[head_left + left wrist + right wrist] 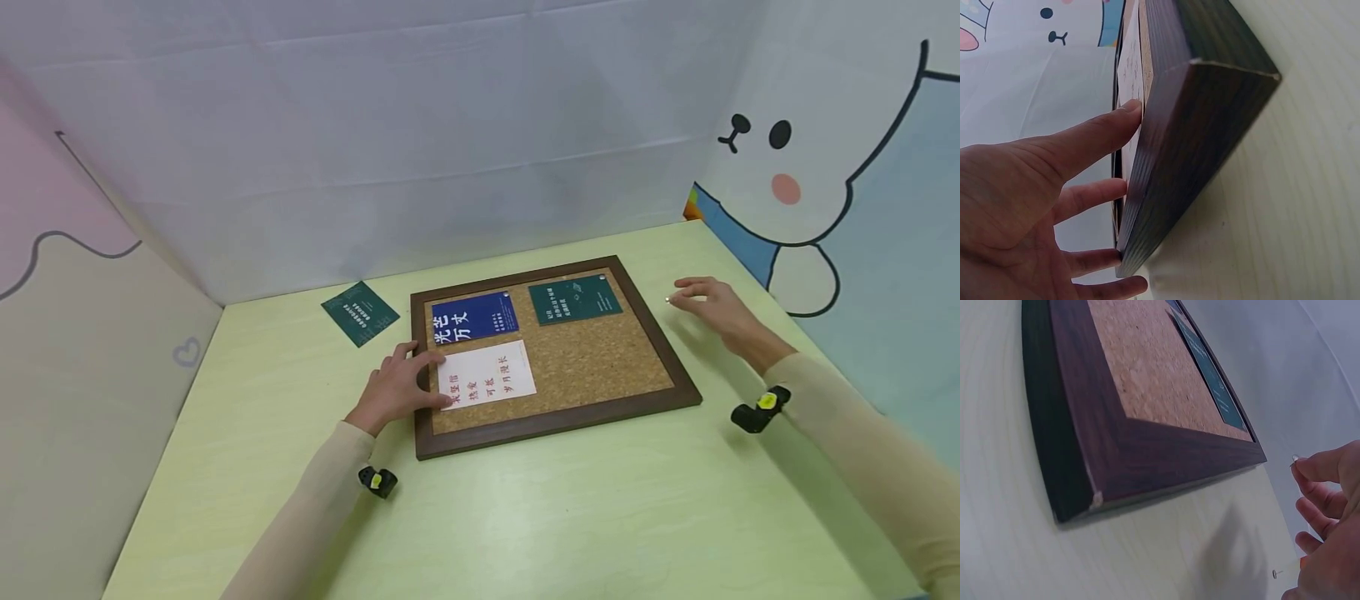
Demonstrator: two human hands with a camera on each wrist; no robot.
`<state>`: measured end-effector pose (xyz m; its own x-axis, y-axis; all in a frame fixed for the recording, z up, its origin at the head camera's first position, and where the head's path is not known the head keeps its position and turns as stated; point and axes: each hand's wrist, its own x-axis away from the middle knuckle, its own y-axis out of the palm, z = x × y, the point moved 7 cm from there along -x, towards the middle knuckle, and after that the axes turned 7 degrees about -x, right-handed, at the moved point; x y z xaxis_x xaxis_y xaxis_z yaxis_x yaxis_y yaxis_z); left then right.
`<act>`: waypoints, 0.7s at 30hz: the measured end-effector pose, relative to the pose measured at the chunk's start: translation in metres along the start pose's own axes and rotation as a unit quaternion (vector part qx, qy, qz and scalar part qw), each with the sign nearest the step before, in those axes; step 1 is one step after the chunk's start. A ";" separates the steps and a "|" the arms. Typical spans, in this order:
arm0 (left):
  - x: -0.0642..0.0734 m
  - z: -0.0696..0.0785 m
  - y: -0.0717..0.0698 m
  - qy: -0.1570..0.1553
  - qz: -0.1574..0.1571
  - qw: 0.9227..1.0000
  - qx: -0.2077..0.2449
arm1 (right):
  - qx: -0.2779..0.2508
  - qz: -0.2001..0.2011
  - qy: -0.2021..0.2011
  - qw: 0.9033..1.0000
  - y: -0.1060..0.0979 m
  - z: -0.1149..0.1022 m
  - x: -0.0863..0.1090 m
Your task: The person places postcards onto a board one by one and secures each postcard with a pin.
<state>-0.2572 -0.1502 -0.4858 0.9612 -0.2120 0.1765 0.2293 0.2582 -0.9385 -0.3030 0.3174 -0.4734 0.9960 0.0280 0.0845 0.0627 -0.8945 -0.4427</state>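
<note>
A white card [491, 375] with red writing lies on the lower left of a cork board [600, 362]. My left hand [397, 387] reaches over the frame's left side; its thumb and a fingertip touch the card's left edge, fingers fairly straight. In the left wrist view the thumb [1100, 140] lies along the card's face. Right of the board, my right hand [712, 308] is raised above the table, pinching a small clear push pin [1295, 459] between thumb and forefinger. A blue card [480, 317] and a green card [573, 298] are on the board's upper part, each with a pin at its upper right corner.
The board has a thick dark brown wooden frame [555, 425]. Another green card [361, 313] lies on the pale table [540, 517], left of the board. A second push pin [1275, 574] lies on the table near the right hand. Cloth-covered walls stand behind and beside.
</note>
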 end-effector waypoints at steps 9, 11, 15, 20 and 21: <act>0.000 -0.001 0.002 -0.002 -0.001 1.000 0.002 | 0.002 -0.021 0.015 1.000 0.028 -0.016 -0.008; 0.000 -0.001 0.001 -0.003 -0.001 1.000 0.002 | 0.006 -0.028 0.018 0.999 0.037 -0.021 -0.010; 0.000 -0.001 0.000 -0.006 -0.003 1.000 0.003 | 0.009 -0.043 0.014 0.999 0.054 -0.033 -0.015; 0.000 0.000 0.000 -0.003 -0.005 1.000 0.000 | 0.008 -0.053 0.009 0.999 0.076 -0.042 -0.023; 0.000 0.000 0.000 -0.002 -0.005 1.000 0.000 | 0.005 -0.054 0.010 0.998 0.081 -0.043 -0.025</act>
<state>-0.2575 -0.1503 -0.4861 0.9596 -0.2103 0.1870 0.2387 0.2563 -0.9367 -0.3255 0.2253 -0.4729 0.9820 0.1155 0.1492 0.1705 -0.8821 -0.4391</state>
